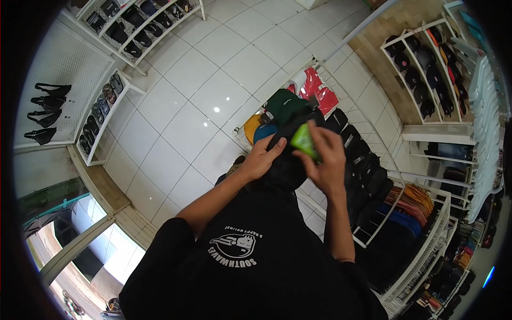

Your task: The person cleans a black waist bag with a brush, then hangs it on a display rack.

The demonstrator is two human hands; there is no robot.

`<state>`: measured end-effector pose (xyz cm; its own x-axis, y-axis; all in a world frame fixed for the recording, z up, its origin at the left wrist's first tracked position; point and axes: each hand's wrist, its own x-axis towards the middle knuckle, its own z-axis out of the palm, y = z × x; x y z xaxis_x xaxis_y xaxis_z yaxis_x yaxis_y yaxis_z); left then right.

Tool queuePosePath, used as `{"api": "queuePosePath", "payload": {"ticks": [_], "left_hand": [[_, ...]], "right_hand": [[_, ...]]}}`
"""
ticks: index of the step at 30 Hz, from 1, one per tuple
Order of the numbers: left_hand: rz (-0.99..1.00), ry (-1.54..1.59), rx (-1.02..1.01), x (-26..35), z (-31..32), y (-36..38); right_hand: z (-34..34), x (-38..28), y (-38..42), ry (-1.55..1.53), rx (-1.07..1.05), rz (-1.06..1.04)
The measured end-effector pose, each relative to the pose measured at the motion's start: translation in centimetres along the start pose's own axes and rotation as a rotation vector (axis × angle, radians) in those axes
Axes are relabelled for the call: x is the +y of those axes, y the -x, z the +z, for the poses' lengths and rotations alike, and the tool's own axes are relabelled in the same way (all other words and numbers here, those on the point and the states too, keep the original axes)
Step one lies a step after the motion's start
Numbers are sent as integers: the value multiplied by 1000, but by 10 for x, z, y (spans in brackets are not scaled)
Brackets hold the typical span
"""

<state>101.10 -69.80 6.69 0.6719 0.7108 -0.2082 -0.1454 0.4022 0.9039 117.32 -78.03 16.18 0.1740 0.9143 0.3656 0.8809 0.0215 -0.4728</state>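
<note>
Right fingers (321, 140) gripping green item (302, 141), blurred; left fingers (263, 147) holding black fabric (285, 169)

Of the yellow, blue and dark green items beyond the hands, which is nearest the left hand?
The blue item, just past the left hand; the yellow item and dark green item show farther off.

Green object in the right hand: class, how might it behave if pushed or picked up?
The green object is probably light, being smaller than the right hand holding it. It seems fairly stiff, showing a blocky outline, though blur limits certainty. Its flattish face suggests sliding more than rolling.
</note>
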Motion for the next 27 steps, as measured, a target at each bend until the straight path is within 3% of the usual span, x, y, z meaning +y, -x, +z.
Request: {"api": "queuePosePath", "payload": {"ticks": [2,4,6,8,9,13,14,17,18,21,24,26,27], "left_hand": [[-61,-55,-31,-12,-3,-4],[3,-19,-28,-4,6,-3],[64,11,-28,0,14,-2],[9,-61,-57,-2,22,0],[11,-73,-69,0,27,1],[38,-38,-76,1,44,5],[64,-73,-83,1,46,4],[67,-66,-50,11,66,14],[54,-56,-52,13,70,16],[-12,49,-50,22,82,23],[-27,-12,-28,9,86,22],[-68,-30,-63,-4,75,19],[-100,-47,-108,-2,74,17]], "right_hand": [[-2,11,0,20,-18,-34],[-11,34,-4,84,101,174],[-21,35,2,79,120,139],[-34,15,11,-130,-5,-151],[-43,8,14,-117,-134,-166],[-62,55,21,0,55,61],[-64,57,28,-3,64,57],[-72,34,35,-152,-53,-207],[-75,36,36,-129,-97,-221],[-80,73,35,-86,51,6],[-87,62,44,-104,88,-81],[-85,51,48,-192,-78,-245],[-85,57,47,-200,-53,-213]]}}
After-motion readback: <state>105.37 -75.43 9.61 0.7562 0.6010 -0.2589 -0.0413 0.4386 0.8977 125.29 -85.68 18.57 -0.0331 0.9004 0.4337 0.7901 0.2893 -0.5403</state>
